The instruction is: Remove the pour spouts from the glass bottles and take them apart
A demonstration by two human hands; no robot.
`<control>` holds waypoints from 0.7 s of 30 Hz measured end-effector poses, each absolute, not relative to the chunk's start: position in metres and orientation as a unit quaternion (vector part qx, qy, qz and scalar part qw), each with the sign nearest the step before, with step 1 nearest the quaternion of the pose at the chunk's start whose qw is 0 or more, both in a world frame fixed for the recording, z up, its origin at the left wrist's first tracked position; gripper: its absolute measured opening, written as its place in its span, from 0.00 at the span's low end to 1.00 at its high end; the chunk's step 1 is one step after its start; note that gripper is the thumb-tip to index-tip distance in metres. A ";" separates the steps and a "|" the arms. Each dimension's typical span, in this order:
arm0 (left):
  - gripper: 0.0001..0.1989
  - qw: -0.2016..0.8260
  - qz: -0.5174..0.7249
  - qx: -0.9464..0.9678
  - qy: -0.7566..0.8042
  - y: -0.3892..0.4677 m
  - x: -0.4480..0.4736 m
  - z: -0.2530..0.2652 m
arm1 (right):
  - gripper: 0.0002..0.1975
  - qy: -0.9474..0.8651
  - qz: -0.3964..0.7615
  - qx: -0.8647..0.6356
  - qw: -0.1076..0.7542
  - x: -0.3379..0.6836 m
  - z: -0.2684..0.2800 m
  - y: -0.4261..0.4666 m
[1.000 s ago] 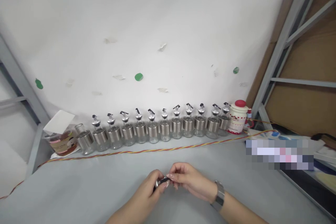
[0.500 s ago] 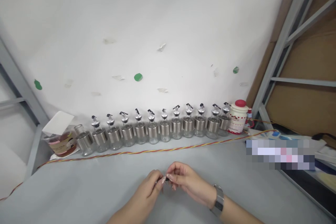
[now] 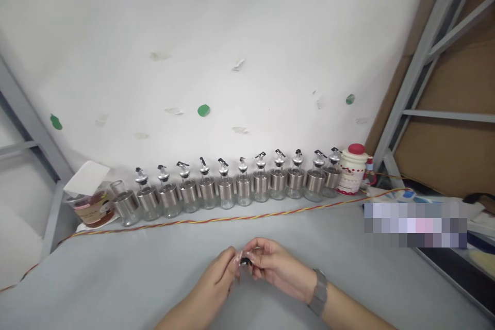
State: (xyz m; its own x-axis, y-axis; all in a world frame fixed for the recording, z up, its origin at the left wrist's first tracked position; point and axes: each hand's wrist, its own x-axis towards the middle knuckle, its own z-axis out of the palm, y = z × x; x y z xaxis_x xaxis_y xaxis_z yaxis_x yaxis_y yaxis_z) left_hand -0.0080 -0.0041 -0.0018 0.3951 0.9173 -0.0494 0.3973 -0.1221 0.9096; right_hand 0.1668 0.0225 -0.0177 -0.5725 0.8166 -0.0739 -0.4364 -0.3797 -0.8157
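Note:
My left hand [image 3: 220,273] and my right hand [image 3: 273,263] meet above the grey table, fingertips together. Between them they pinch a small black-and-silver pour spout [image 3: 245,262], mostly covered by the fingers. Behind the hands stands a row of glass oil bottles with steel sleeves, such as one bottle [image 3: 243,185] in the middle. Most carry silver spouts with black tips. At the row's left end, an uncapped bottle [image 3: 126,206] shows its bare glass neck.
A red and yellow twisted cord [image 3: 216,220] runs across the table in front of the bottles. A labelled tub [image 3: 93,211] stands at the left, a cream jar [image 3: 351,172] with a red lid at the right. Metal frames [image 3: 410,82] rise on both sides.
The fingers have shifted around the spout, and more of its dark part shows between them. Both hands stay in nearly the same place; the view has tilted slightly.

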 end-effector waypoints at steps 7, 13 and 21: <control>0.18 0.465 0.276 0.679 0.497 -0.005 -0.010 -0.004 | 0.14 -0.397 0.796 -0.243 0.386 0.168 -0.017 0.023; 0.19 0.486 0.259 0.673 0.494 -0.007 -0.011 0.001 | 0.15 -0.397 0.797 -0.243 0.384 0.169 -0.012 0.023; 0.16 0.502 0.261 0.695 0.444 -0.008 -0.008 0.013 | 0.15 -0.383 0.815 -0.248 0.357 0.170 -0.008 0.020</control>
